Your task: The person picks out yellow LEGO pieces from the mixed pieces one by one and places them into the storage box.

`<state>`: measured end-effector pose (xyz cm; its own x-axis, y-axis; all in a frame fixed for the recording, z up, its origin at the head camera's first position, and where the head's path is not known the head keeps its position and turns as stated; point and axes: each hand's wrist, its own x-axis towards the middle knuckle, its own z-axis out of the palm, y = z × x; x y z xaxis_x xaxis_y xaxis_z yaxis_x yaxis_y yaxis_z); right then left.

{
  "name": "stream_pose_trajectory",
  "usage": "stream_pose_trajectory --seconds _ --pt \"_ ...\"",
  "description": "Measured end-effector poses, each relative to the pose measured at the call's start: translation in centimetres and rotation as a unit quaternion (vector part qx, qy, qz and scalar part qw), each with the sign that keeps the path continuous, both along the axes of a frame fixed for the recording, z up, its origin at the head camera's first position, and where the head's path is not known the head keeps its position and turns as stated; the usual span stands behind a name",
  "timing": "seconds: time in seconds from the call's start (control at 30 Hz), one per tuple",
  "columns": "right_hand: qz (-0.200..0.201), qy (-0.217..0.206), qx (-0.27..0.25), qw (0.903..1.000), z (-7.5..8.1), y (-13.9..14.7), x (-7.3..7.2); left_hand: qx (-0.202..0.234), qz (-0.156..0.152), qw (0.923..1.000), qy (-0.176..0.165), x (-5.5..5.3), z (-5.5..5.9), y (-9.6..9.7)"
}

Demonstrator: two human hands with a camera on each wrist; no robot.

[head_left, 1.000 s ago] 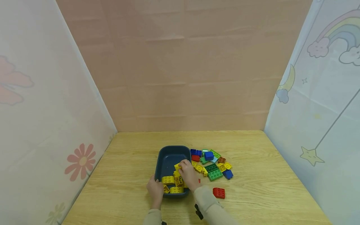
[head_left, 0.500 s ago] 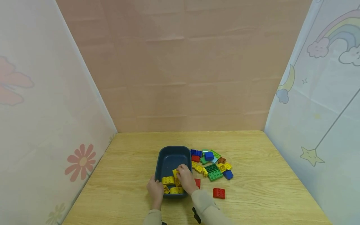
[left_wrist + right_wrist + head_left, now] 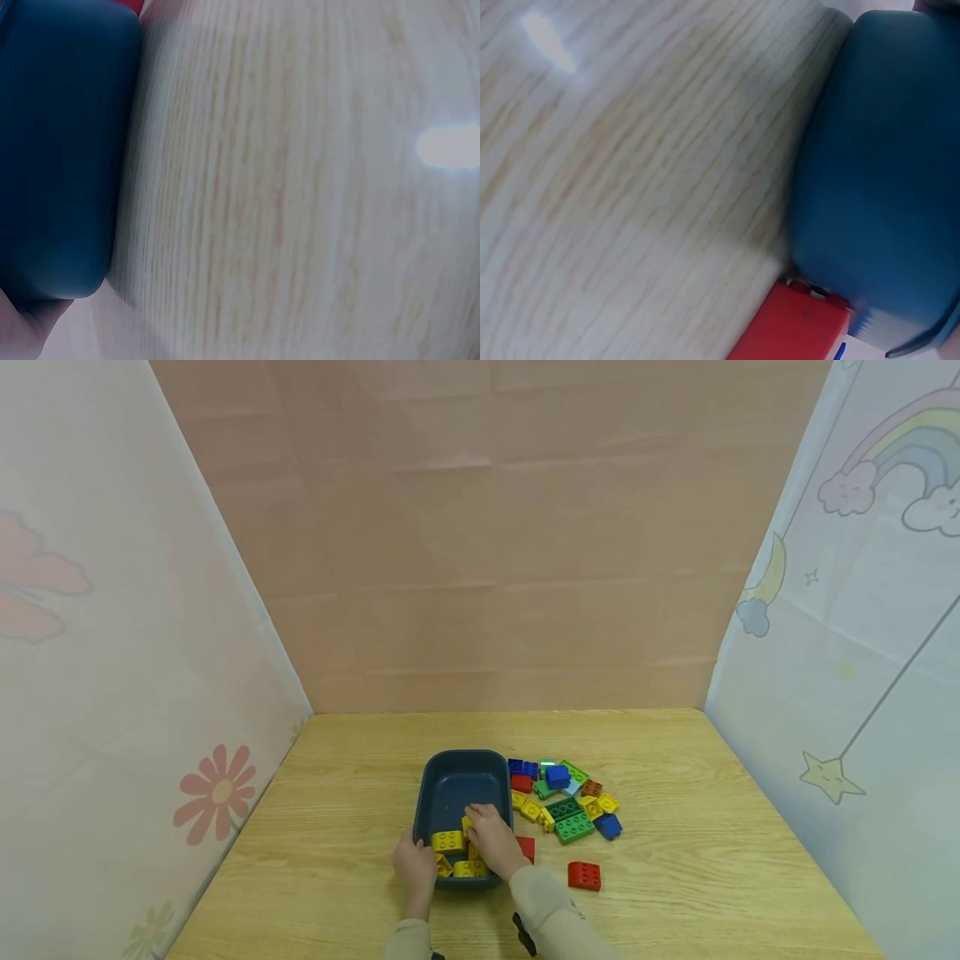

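A dark blue tray (image 3: 459,793) sits on the table, with several yellow toy bricks (image 3: 448,841) gathered at its near end. My left hand (image 3: 414,867) grips its left rim near the front, thumb over the edge. Inside the tray, my right hand (image 3: 497,842) has its fingers on a yellow brick (image 3: 467,823), which they partly hide. In the left wrist view, the tray's outer wall (image 3: 67,150) stands beside a bit of hand (image 3: 19,334). The right wrist view shows the tray's wall (image 3: 877,165) and a red brick (image 3: 791,326) close beside it.
Right of the tray lies a loose spread of blue, green, yellow, brown and red bricks (image 3: 574,827). A red brick (image 3: 584,875) lies apart, nearer the front. Printed curtains (image 3: 847,635) bound the wooden table (image 3: 690,827) at the sides.
My right hand has come down and nearer in the tray, lowering the yellow brick among the others. More of the red brick beside the tray shows. My left hand keeps its place.
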<state>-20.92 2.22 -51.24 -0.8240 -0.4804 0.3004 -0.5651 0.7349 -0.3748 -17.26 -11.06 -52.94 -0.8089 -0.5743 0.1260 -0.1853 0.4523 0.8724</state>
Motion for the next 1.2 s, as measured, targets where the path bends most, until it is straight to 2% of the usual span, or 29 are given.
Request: stream_pose_trajectory --seconds 0.2,0.33,0.4,0.5,0.6,0.67,0.73,0.93,1.07,1.2 --pt "0.008 0.01 -0.014 0.9998 0.2 0.2 0.1 -0.007 0.003 0.9999 -0.009 -0.1 0.1 0.0" --pt "0.001 0.05 -0.054 0.9973 0.5 0.7 -0.1 -0.001 0.0 1.0 -0.005 -0.1 0.1 0.0" --pt "-0.006 0.09 -0.084 0.9923 0.7 1.0 -0.3 0.003 0.003 1.0 -0.003 -0.1 0.0 0.0" --pt "-0.03 0.154 -0.137 0.978 0.8 1.7 -0.8 0.006 0.007 0.9999 -0.005 0.0 -0.2 -0.1" --pt "-0.07 0.182 -0.178 0.9644 0.5 2.9 -1.3 0.001 0.006 0.9999 -0.01 -0.1 -0.3 -0.1" --pt "-0.098 0.18 -0.192 0.9598 0.1 3.8 -1.6 0.0 0.004 0.9999 -0.01 -0.1 -0.3 -0.1" --pt "-0.125 0.163 -0.194 0.9592 -0.5 4.6 -1.7 0.0 0.005 0.9999 -0.009 -0.1 -0.2 -0.1" --pt "-0.19 0.087 -0.153 0.9659 -1.8 6.4 -1.7 0.006 0.008 0.9999 -0.004 -0.1 -0.2 -0.1" --pt "-0.204 0.044 -0.103 0.9725 -2.3 7.1 -1.6 0.005 0.007 1.0 0.0 0.0 -0.1 0.0" --pt "-0.196 0.042 -0.066 0.9774 -2.6 7.5 -1.4 0.004 0.004 1.0 0.001 0.0 0.0 0.0"
